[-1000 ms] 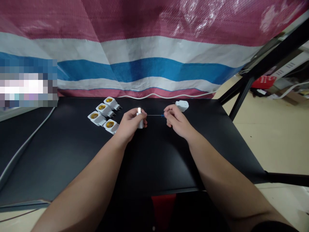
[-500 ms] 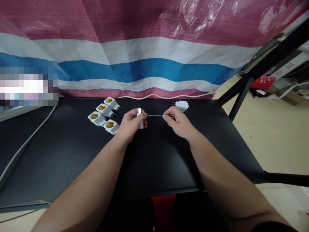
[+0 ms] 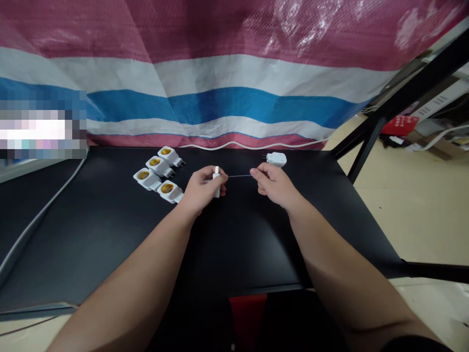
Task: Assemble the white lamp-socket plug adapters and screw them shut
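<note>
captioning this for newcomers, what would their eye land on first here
Probably the maroon, white and blue striped sheet, spread across the back behind the black table. Next, four white sockets with gold-coloured insides, clustered left of the left hand. Then the middle, where that hand holds a white piece and a thin shaft spans the gap to the right hand, which grips its other end.

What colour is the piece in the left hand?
White; the piece shows in the head view.
</note>
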`<action>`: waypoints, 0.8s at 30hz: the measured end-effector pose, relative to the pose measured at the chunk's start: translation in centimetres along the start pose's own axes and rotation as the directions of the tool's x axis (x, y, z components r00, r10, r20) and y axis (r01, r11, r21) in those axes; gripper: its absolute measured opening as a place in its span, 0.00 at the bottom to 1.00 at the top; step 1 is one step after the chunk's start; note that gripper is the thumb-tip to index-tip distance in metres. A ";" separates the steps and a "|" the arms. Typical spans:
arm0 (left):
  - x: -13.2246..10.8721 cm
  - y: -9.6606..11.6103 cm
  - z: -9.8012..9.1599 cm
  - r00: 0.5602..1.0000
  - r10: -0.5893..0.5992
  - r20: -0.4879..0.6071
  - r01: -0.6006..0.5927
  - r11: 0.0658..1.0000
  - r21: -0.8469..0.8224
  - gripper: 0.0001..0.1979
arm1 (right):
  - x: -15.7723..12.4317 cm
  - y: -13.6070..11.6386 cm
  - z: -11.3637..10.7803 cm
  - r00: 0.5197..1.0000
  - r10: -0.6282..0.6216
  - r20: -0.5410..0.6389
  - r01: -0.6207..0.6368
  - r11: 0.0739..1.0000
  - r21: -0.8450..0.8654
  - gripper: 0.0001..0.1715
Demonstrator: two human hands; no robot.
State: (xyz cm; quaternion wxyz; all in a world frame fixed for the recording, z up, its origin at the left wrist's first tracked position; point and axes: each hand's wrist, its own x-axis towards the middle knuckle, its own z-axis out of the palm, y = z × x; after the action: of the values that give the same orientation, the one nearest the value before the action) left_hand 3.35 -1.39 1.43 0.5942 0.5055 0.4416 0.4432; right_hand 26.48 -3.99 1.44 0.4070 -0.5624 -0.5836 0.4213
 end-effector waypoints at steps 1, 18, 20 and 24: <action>0.0 0.0 0.0 1.000 0.005 0.004 -0.005 1.000 0.007 0.09 | 0.0 0.0 -0.1 1.000 0.007 0.005 -0.007 1.000 -0.027 0.28; -0.4 0.6 0.2 0.999 -0.007 0.053 0.005 0.999 0.048 0.10 | -0.3 -0.5 -1.2 0.991 -0.080 0.105 0.087 0.994 -0.064 0.15; -0.4 0.7 0.3 0.997 -0.025 0.066 0.024 1.000 0.013 0.11 | -0.1 -0.2 -1.4 0.990 -0.086 0.109 0.092 0.995 -0.045 0.15; -0.4 0.7 0.2 0.990 -0.072 0.118 0.076 0.997 -0.026 0.14 | 0.1 0.1 -1.5 0.989 -0.103 0.110 0.104 0.995 -0.003 0.16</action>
State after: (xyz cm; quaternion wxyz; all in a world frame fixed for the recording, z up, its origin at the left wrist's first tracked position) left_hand 3.39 -1.78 2.15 0.6427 0.5047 0.4177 0.3972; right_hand 27.97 -3.84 1.83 0.3933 -0.5091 -0.6353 0.4272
